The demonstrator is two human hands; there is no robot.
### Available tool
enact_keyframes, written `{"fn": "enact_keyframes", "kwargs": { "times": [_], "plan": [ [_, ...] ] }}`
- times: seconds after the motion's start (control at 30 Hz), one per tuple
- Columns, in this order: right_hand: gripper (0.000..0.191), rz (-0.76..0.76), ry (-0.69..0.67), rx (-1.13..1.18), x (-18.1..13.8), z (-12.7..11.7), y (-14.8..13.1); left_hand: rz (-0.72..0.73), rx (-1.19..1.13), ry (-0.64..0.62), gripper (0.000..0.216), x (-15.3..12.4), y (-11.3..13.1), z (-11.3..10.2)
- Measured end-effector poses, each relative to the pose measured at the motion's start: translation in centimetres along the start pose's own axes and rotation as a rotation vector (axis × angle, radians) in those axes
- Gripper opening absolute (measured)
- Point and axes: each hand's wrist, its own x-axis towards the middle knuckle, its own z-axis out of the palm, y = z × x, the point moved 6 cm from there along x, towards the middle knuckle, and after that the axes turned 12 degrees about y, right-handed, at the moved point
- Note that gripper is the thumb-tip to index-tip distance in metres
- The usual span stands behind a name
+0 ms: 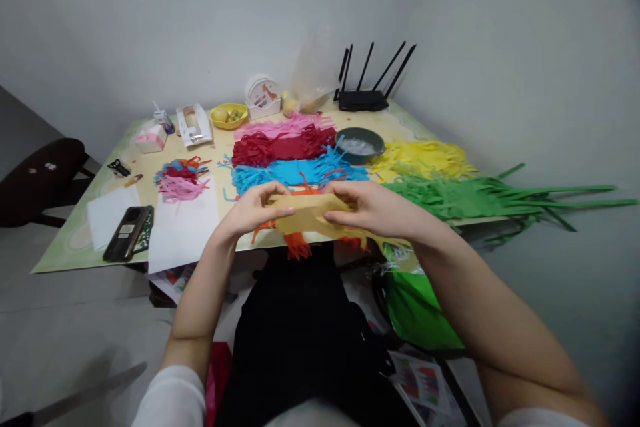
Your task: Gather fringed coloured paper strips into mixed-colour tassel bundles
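Observation:
My left hand [263, 205] pinches the left end of a yellow fringed tissue-paper piece [310, 213] over the table's front edge. On its other end my right hand [357, 203] is closed, with fringe strands trailing below the wrist. Under it lies orange fringed paper [299, 245], partly hidden and hanging past the edge. Beyond are stacks of fringed paper: blue [295, 172], dark red [287, 145] and pink [295, 123]. To the right spread a bright yellow pile [425, 159] and a green pile [450, 197], whose long strips stick out past the table.
A dark bowl [359, 145] and a black router [363, 100] stand behind. At left lie a phone [125, 233], white paper sheets [185, 233] and a small fringed bundle [181, 180]. Farther back are a yellow dish [229, 121] and a white package [195, 125]. A stool [43, 177] stands left.

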Motion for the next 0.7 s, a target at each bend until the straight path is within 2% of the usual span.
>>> {"fn": "enact_keyframes", "kwargs": {
  "times": [0.1,0.23,0.47,0.57,0.7],
  "plan": [
    [0.019,-0.01,0.026,0.004,-0.2,-1.1,-0.3,0.009,0.006,-0.086,0.035,0.3,0.3,0.5],
    [0.023,0.037,0.018,0.179,-0.3,-2.0,-0.2,0.038,-0.007,-0.156,0.036,0.5,0.7,1.5],
    [0.03,0.164,0.145,0.294,-0.8,-1.5,1.4,-0.086,-0.201,0.016,0.043,0.5,-0.5,1.4],
    [0.031,0.229,0.207,0.433,-1.3,-0.7,2.0,-0.029,-0.258,0.118,0.037,0.5,-1.0,0.9],
    [0.032,0.288,0.216,0.558,-1.8,0.3,2.4,-0.028,-0.201,0.071,0.033,0.3,-2.0,1.4]
  ]
}}
